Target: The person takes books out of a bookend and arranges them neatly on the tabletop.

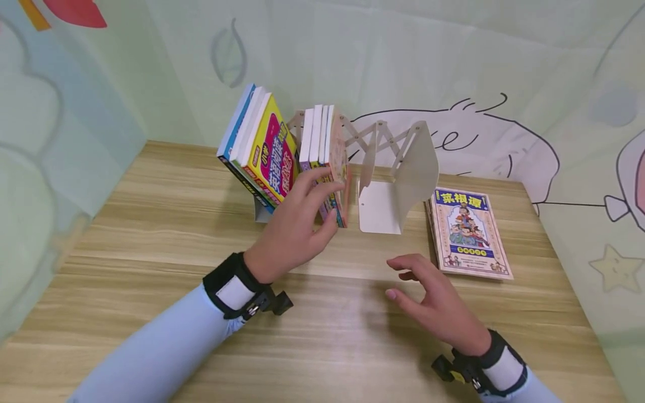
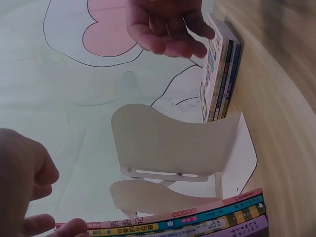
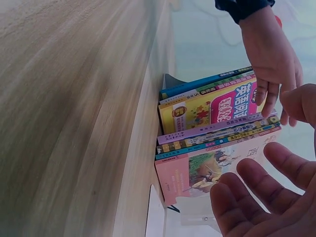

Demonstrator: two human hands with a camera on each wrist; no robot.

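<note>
My left hand (image 1: 292,226) is at the small group of thin books (image 1: 316,137) standing in the middle of an expandable book rack (image 1: 418,168). Its fingers, loosely bent, are right at the upper ends of the spines. A pink book (image 3: 173,180) with a picture cover forms the outer side of that group in the right wrist view. Over the table, in front of the rack, hovers my right hand (image 1: 435,302), fingers loosely bent and holding nothing. It faces the thin books in the right wrist view.
Larger books, with a yellow book (image 1: 274,154) outermost, lean left in the rack's left section. To the right of the rack lies a stack of comic-covered books (image 1: 466,238). A printed cloth wall (image 1: 322,50) rises behind the wooden table (image 1: 151,246).
</note>
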